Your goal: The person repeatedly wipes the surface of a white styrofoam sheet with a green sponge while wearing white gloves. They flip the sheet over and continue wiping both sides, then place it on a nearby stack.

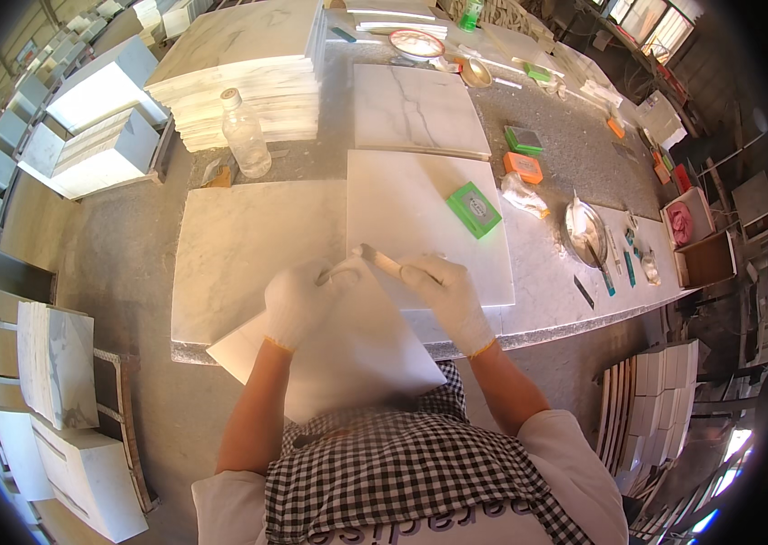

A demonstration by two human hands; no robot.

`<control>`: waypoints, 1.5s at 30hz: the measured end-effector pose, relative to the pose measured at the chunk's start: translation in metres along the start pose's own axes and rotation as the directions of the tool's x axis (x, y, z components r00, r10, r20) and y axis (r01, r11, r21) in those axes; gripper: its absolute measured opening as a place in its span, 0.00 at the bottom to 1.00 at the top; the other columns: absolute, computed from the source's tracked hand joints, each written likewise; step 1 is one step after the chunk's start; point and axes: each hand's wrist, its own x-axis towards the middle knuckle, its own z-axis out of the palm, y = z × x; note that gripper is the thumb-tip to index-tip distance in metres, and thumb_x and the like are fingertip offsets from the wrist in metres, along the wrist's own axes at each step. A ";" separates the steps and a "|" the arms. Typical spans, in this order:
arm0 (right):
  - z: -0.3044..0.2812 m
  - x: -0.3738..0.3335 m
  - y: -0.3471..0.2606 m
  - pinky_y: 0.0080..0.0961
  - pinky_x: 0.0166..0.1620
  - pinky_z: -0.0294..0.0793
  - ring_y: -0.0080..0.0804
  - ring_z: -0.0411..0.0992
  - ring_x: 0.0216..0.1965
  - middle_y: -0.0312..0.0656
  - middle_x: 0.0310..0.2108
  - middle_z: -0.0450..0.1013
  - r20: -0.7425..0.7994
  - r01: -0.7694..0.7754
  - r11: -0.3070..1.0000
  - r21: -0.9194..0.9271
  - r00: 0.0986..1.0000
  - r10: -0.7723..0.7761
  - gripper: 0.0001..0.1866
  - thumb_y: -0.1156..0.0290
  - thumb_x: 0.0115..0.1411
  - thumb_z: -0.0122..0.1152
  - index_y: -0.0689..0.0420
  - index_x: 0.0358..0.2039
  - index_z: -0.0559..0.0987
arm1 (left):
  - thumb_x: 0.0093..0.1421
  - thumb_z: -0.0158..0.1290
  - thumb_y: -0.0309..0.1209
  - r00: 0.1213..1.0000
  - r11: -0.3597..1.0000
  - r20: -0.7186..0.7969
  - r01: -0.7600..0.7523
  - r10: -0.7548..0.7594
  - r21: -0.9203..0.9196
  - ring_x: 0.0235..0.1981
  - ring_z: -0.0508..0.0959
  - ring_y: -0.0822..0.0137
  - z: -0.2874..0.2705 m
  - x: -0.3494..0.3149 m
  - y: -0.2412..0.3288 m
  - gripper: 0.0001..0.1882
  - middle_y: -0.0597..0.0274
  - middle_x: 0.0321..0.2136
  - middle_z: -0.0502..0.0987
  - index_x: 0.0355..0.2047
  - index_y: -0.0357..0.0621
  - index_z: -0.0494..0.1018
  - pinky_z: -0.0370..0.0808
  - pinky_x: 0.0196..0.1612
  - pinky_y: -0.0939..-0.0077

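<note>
L hand (297, 304) (gloved, same as its mate) is curled round the edge of the white tile (379, 341), grasping it near the top corner; what those fingertips do underneath, can't tell. R hand (445, 292) is closed round a tan tool (383, 262), its darker tip sticking out past the R fingers toward the L ones, right by that corner. Tip touching tile or just off it: can't tell.

Tile lies tilted, below & between both sets of fingers, lower part by the checked apron (361, 463). Whether it also bears on the table (597, 168), can't tell.

Step in hand: prob. small work at the tile's corner or edge, R w/ the tool, L steadying. If so, next move calls for a firm L hold, tip placed w/ care on the edge & an easy R wrist; tile isn't flat, so a hard push might tip it (L grip matters most).

Around: slab (393, 213) just beyond the fingers, w/ green box (474, 210) on it, ahead of the R fingers. Orange box (523, 167) farther out that way; bowl (574, 218) well to the R of the R fingers. Bottle (247, 141) upright, ahead-left of the L fingers, well apart.
</note>
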 end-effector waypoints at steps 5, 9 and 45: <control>0.002 -0.002 0.005 0.24 0.41 0.69 0.25 0.69 0.35 0.38 0.30 0.74 -0.037 0.031 0.999 -0.027 0.999 -0.032 0.12 0.70 0.66 0.58 0.65 0.42 0.82 | 0.56 0.61 0.55 1.000 1.000 -0.015 -0.001 0.001 -0.004 0.22 0.76 0.57 0.002 0.000 -0.002 0.25 0.55 0.18 0.75 0.23 0.43 0.77 0.73 0.30 0.63; 0.004 -0.002 0.008 0.23 0.42 0.70 0.25 0.70 0.36 0.39 0.31 0.75 -0.054 0.050 0.998 -0.025 0.997 -0.052 0.12 0.70 0.66 0.58 0.66 0.42 0.82 | 0.56 0.61 0.55 1.000 1.000 -0.022 -0.002 0.003 0.007 0.22 0.77 0.56 0.002 0.001 -0.003 0.24 0.54 0.17 0.75 0.24 0.43 0.78 0.73 0.31 0.63; -0.064 -0.002 0.056 0.17 0.30 0.65 0.15 0.66 0.28 0.29 0.29 0.71 -0.386 -0.073 0.997 0.033 0.919 0.080 0.10 0.68 0.67 0.59 0.61 0.40 0.83 | 0.58 0.59 0.51 0.994 0.998 -0.085 -0.066 0.067 0.017 0.26 0.79 0.52 0.007 0.003 -0.008 0.22 0.50 0.23 0.79 0.31 0.43 0.81 0.75 0.35 0.61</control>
